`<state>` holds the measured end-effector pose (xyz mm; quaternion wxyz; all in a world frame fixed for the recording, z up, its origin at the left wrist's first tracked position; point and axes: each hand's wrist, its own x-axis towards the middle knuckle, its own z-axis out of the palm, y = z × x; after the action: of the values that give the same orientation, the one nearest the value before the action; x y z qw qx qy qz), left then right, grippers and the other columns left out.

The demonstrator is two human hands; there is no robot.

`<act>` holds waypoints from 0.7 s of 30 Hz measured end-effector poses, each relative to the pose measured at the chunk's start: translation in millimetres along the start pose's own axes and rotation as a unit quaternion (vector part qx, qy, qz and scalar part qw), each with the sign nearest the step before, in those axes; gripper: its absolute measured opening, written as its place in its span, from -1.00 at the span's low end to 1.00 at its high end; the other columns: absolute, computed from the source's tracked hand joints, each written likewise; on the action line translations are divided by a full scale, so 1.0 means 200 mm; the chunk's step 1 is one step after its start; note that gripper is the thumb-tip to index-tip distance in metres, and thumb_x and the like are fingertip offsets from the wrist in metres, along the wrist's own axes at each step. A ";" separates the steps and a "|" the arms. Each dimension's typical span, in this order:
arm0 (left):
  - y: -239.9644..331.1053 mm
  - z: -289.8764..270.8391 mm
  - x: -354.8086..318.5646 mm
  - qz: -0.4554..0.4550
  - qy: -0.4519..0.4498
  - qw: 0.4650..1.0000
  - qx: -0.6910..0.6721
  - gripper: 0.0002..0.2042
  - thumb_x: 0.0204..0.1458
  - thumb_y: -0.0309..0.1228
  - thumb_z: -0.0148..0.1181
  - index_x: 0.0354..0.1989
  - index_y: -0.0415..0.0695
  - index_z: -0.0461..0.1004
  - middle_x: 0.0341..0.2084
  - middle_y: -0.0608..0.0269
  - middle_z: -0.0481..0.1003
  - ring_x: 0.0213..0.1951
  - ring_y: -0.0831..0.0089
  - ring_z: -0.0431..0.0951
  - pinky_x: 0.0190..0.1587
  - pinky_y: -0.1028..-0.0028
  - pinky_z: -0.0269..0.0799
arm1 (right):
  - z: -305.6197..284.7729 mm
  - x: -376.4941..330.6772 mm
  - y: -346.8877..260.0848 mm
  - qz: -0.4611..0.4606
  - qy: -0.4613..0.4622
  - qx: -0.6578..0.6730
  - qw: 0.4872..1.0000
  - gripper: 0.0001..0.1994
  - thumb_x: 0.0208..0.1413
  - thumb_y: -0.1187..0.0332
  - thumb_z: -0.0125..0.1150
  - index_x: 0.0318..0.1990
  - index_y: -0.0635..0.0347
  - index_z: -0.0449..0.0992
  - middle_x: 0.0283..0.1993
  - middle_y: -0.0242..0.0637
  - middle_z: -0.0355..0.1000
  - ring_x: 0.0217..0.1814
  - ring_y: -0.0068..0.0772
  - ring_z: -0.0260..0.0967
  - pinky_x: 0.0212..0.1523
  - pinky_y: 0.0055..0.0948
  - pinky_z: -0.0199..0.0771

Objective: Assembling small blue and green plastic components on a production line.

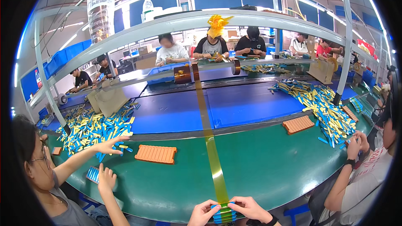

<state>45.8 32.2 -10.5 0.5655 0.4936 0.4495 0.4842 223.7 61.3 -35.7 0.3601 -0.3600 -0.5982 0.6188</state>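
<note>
At the near edge of the green table, my left hand (203,213) grips the left side of a small row of blue strips (224,216). My right hand (250,210) closes on the right side of the same row. Both thumbs lie at its upper edge, where a translucent amber tape (216,175) comes down over the strips. The tape runs back, unbroken, to an amber roll (195,72) on a horizontal bar. My lower fingers and the underside of the row are hidden.
Orange ribbed trays (155,154) (298,124) lie left and right on the green table (251,163). Loose blue and yellow strips form piles (94,129) (322,108) at both sides. A person (37,159) reaches over at left; another person (364,175) works at right. Several people sit opposite.
</note>
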 end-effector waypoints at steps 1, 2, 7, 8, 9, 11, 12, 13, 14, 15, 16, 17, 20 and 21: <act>-0.01 0.00 -0.01 -0.004 0.002 1.000 -0.002 -0.94 -0.03 -0.48 0.05 -0.43 -0.20 0.39 -0.57 0.50 0.36 -0.48 0.76 0.29 -0.46 0.73 0.17 | 0.00 -0.01 0.00 -0.002 -0.001 0.001 1.000 -0.83 0.06 0.37 0.04 -0.33 0.33 0.39 -0.51 -0.48 0.29 -0.47 -0.77 0.14 -0.47 -0.70 0.18; -0.01 0.00 -0.01 -0.006 0.002 1.000 -0.002 -0.94 -0.03 -0.48 0.05 -0.43 -0.20 0.39 -0.57 0.50 0.36 -0.48 0.76 0.29 -0.46 0.73 0.17 | 0.00 -0.01 0.00 -0.001 -0.001 0.002 1.000 -0.83 0.06 0.37 0.04 -0.33 0.33 0.39 -0.51 -0.48 0.29 -0.47 -0.77 0.14 -0.47 -0.70 0.18; -0.01 0.00 -0.02 0.010 0.012 1.000 -0.021 -0.95 -0.02 -0.52 0.03 -0.42 -0.23 0.38 -0.53 0.47 0.36 -0.42 0.74 0.30 -0.37 0.70 0.21 | 0.01 -0.01 -0.02 -0.008 0.008 0.011 1.000 -0.83 0.05 0.37 0.05 -0.35 0.33 0.39 -0.52 -0.48 0.27 -0.47 -0.77 0.13 -0.48 -0.71 0.17; -0.01 0.00 -0.02 0.012 0.012 1.000 -0.019 -0.95 -0.02 -0.52 0.03 -0.42 -0.23 0.38 -0.53 0.47 0.36 -0.42 0.74 0.30 -0.37 0.70 0.21 | 0.01 -0.01 -0.01 -0.011 0.007 0.011 1.000 -0.83 0.05 0.37 0.05 -0.35 0.33 0.39 -0.52 -0.48 0.27 -0.47 -0.77 0.13 -0.48 -0.71 0.17; 0.00 0.00 -0.02 0.014 0.011 1.000 -0.021 -0.95 -0.02 -0.52 0.03 -0.42 -0.23 0.38 -0.53 0.48 0.36 -0.43 0.74 0.30 -0.37 0.71 0.21 | 0.00 -0.01 0.01 -0.012 0.007 -0.004 1.000 -0.84 0.05 0.37 0.05 -0.35 0.33 0.40 -0.51 -0.48 0.28 -0.47 -0.77 0.13 -0.47 -0.71 0.17; 0.00 0.01 -0.02 0.016 0.011 1.000 -0.023 -0.95 -0.02 -0.51 0.04 -0.42 -0.23 0.38 -0.54 0.50 0.35 -0.44 0.75 0.28 -0.40 0.72 0.19 | 0.00 0.00 0.02 -0.015 0.007 -0.021 1.000 -0.84 0.05 0.37 0.05 -0.35 0.33 0.40 -0.50 -0.48 0.29 -0.47 -0.77 0.13 -0.47 -0.71 0.17; 0.00 0.01 -0.02 0.019 0.011 1.000 -0.023 -0.95 -0.02 -0.51 0.04 -0.42 -0.23 0.38 -0.54 0.50 0.35 -0.44 0.75 0.28 -0.40 0.72 0.19 | 0.00 0.00 0.02 -0.015 0.007 -0.022 1.000 -0.83 0.05 0.37 0.05 -0.33 0.33 0.40 -0.49 -0.48 0.30 -0.46 -0.77 0.14 -0.46 -0.71 0.19; 0.00 0.01 -0.02 0.027 0.013 0.999 -0.019 -0.95 -0.02 -0.51 0.04 -0.42 -0.22 0.39 -0.55 0.50 0.34 -0.45 0.76 0.27 -0.41 0.73 0.18 | 0.00 -0.01 0.01 -0.011 0.008 -0.023 1.000 -0.83 0.05 0.37 0.05 -0.32 0.33 0.40 -0.47 -0.47 0.32 -0.45 -0.77 0.16 -0.44 -0.71 0.20; 0.00 0.01 -0.03 0.034 0.015 0.999 -0.016 -0.95 -0.02 -0.51 0.04 -0.42 -0.22 0.39 -0.56 0.51 0.33 -0.46 0.76 0.26 -0.42 0.73 0.17 | 0.01 -0.01 -0.01 -0.010 0.007 -0.024 1.000 -0.83 0.05 0.37 0.05 -0.32 0.33 0.40 -0.47 -0.47 0.32 -0.45 -0.77 0.16 -0.44 -0.71 0.20; -0.01 0.01 -0.03 0.034 0.016 0.999 -0.017 -0.95 -0.02 -0.51 0.04 -0.42 -0.22 0.39 -0.56 0.51 0.33 -0.46 0.76 0.26 -0.42 0.73 0.17 | 0.03 -0.01 -0.04 -0.008 0.011 0.010 1.000 -0.82 0.05 0.37 0.04 -0.30 0.33 0.40 -0.45 -0.47 0.33 -0.44 -0.77 0.18 -0.43 -0.71 0.21; -0.01 0.01 -0.02 0.035 0.017 0.999 -0.015 -0.95 -0.02 -0.51 0.05 -0.42 -0.22 0.39 -0.56 0.51 0.32 -0.47 0.76 0.25 -0.43 0.73 0.16 | 0.04 0.00 -0.06 -0.007 0.017 0.044 0.999 -0.82 0.06 0.36 0.04 -0.29 0.33 0.40 -0.43 -0.46 0.35 -0.43 -0.77 0.20 -0.42 -0.71 0.23; -0.01 0.01 -0.02 0.036 0.019 0.999 -0.014 -0.95 -0.03 -0.52 0.05 -0.42 -0.22 0.39 -0.57 0.51 0.31 -0.48 0.76 0.24 -0.44 0.73 0.15 | 0.05 0.00 -0.07 -0.007 0.017 0.043 0.999 -0.82 0.06 0.36 0.04 -0.29 0.33 0.40 -0.43 -0.46 0.35 -0.43 -0.77 0.20 -0.42 -0.71 0.23; -0.01 0.01 -0.02 0.039 0.012 0.999 0.005 -0.93 0.01 -0.47 0.01 -0.41 -0.21 0.37 -0.58 0.51 0.30 -0.49 0.76 0.24 -0.45 0.72 0.15 | 0.06 0.00 -0.07 0.016 0.010 0.042 0.999 -0.80 0.06 0.36 0.04 -0.25 0.33 0.40 -0.42 -0.45 0.36 -0.42 -0.76 0.21 -0.42 -0.71 0.24; -0.04 0.00 -0.02 0.038 0.012 0.999 0.003 -0.93 0.01 -0.47 0.01 -0.41 -0.21 0.37 -0.58 0.51 0.30 -0.49 0.76 0.24 -0.45 0.72 0.15 | 0.06 0.00 -0.07 0.023 0.009 0.036 0.999 -0.80 0.06 0.36 0.04 -0.25 0.33 0.41 -0.42 -0.45 0.36 -0.42 -0.77 0.21 -0.43 -0.71 0.23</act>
<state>46.5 28.8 -18.7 0.5395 0.5063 0.4389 0.5099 213.3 56.6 -22.0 0.3636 -0.3663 -0.5639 0.6447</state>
